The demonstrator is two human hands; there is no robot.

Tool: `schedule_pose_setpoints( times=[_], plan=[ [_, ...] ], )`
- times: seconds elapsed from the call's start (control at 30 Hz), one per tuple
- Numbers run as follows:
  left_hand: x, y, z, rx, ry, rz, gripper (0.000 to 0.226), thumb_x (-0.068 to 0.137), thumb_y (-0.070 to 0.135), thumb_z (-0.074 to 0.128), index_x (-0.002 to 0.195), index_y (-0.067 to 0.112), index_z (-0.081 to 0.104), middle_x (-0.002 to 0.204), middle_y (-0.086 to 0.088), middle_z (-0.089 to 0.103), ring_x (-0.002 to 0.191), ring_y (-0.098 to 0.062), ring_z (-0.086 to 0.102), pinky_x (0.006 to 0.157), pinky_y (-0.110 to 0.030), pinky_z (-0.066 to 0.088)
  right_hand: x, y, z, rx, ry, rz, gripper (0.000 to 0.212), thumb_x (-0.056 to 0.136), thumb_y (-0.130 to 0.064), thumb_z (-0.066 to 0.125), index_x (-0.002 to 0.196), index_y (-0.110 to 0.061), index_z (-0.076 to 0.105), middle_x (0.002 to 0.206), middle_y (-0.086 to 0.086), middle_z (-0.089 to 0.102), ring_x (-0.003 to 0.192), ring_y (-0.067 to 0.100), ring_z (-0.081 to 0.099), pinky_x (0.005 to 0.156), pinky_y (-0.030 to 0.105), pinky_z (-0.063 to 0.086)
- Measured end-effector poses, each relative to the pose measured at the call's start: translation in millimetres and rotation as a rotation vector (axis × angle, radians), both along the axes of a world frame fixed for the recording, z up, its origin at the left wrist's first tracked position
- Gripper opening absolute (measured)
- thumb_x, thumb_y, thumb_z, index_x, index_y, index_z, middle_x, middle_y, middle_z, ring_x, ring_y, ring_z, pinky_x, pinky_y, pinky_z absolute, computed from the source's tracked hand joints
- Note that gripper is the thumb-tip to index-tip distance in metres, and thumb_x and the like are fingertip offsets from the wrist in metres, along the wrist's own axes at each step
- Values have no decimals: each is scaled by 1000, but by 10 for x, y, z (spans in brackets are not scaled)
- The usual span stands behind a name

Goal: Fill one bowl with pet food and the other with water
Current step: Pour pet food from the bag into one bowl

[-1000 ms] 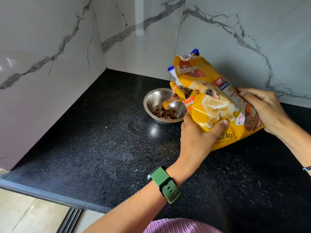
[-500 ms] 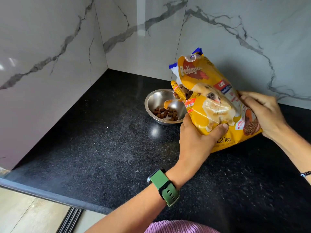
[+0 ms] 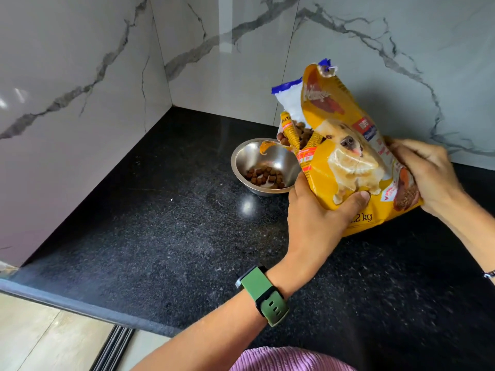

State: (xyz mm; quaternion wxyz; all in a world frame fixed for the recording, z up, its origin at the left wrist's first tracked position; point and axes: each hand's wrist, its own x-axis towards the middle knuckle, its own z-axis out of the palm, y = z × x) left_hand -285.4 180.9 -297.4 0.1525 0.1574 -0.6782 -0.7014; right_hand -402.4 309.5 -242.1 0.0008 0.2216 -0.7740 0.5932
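Clothing: a strip of pink ribbed cloth (image 3: 289,360) shows at the bottom edge, nearest the camera.
Left arm: the bare forearm reaches up and to the right from the lower middle, with a green watch (image 3: 263,294) strapped round the wrist.
Left hand: the left hand (image 3: 316,218) grips the lower front of the bag; its thumb lies flat across the printed dog, and its fingers are curled round the bag's near edge, mostly hidden behind it.
Right arm: it comes in from the right edge, the forearm slanting up and to the left; a thin dark band sits at the wrist by the frame edge.
Right hand: the right hand (image 3: 428,175) clasps the bag's right side, its fingers bent over the top of that edge and pressing into the foil.
Bag: the yellow pet food bag (image 3: 345,162) is held tilted, its torn-open mouth facing left and down over the bowl's right rim, brown pieces showing in the opening.
Bowl: the steel bowl (image 3: 257,159) stands on the bench just left of the bag, with a small heap of kibble (image 3: 263,176) on its bottom.
Bench: the black speckled bench (image 3: 160,223) runs back into a corner.
Walls: white marble-veined wall panels (image 3: 80,76) meet behind the bowl.
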Motion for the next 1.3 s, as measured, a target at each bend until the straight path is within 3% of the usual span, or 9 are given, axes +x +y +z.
schedule_pose_setpoints(
  times=[0.13, 0.23, 0.27, 0.33, 0.43, 0.6, 0.8, 1.03, 1.3],
  plan=[
    [-7, 10, -38, 77, -64, -15, 101, 43, 70, 68, 132, 29, 42, 126, 6, 58, 118, -15, 56, 101, -40, 46, -2, -38, 4, 51, -17, 3, 50, 93, -10, 51, 64, -45, 73, 63, -22, 69, 60, -7, 64, 56, 8, 49],
    [-4, 7, -31, 48, -48, -7, 102, 45, 69, 69, 134, 28, 42, 127, 5, 58, 118, -16, 56, 101, -40, 47, 45, -44, -10, -16, -40, 19, 14, 75, -40, 63, 67, -44, 74, 66, -21, 70, 63, -6, 65, 59, 9, 51],
    [6, 8, -16, 28, -32, 1, 101, 46, 68, 68, 134, 28, 42, 127, 4, 58, 118, -15, 56, 101, -40, 47, 47, -34, -15, -33, -34, 18, 12, 67, -47, 63, 68, -45, 74, 68, -22, 70, 65, -6, 65, 61, 9, 51],
    [16, 6, 6, -22, -1, 16, 97, 50, 65, 69, 134, 26, 43, 127, 4, 58, 118, -14, 55, 100, -39, 47, 30, -38, -1, -59, -3, 26, 15, 77, -38, 63, 71, -47, 73, 71, -25, 70, 69, -8, 65, 65, 9, 50],
    [-1, -11, 6, 14, -25, 1, 100, 47, 68, 68, 135, 28, 41, 128, 5, 56, 118, -14, 54, 102, -39, 46, 3, -55, 29, 28, 10, 20, 52, 94, -8, 50, 68, -48, 72, 69, -26, 69, 67, -9, 64, 65, 8, 50],
    [-27, -14, -21, 42, -92, -12, 103, 41, 71, 66, 133, 29, 42, 126, 5, 58, 118, -16, 56, 102, -40, 46, -50, -27, -49, 68, -21, 11, 49, 94, -9, 50, 66, -43, 73, 66, -20, 70, 63, -4, 64, 62, 14, 51],
    [15, -15, -8, -44, -6, -10, 99, 49, 69, 66, 135, 27, 41, 128, 4, 57, 118, -15, 55, 100, -41, 46, -30, 3, -46, -1, 9, 16, 47, 93, -8, 49, 73, -43, 74, 75, -22, 71, 72, -4, 66, 66, 12, 52],
    [3, 1, -24, 30, -90, -38, 99, 43, 70, 65, 130, 29, 44, 125, 5, 59, 117, -15, 56, 101, -40, 46, 17, 20, -41, 46, -43, 12, 53, 94, -8, 49, 62, -44, 72, 62, -21, 69, 59, -5, 64, 56, 10, 51],
    [14, -21, 47, -42, -6, -23, 100, 46, 69, 67, 133, 28, 43, 127, 4, 58, 117, -15, 56, 100, -40, 48, 17, 27, -3, -18, 31, -1, 54, 94, -5, 48, 70, -46, 73, 72, -24, 70, 70, -6, 65, 64, 11, 51]
  ],
)
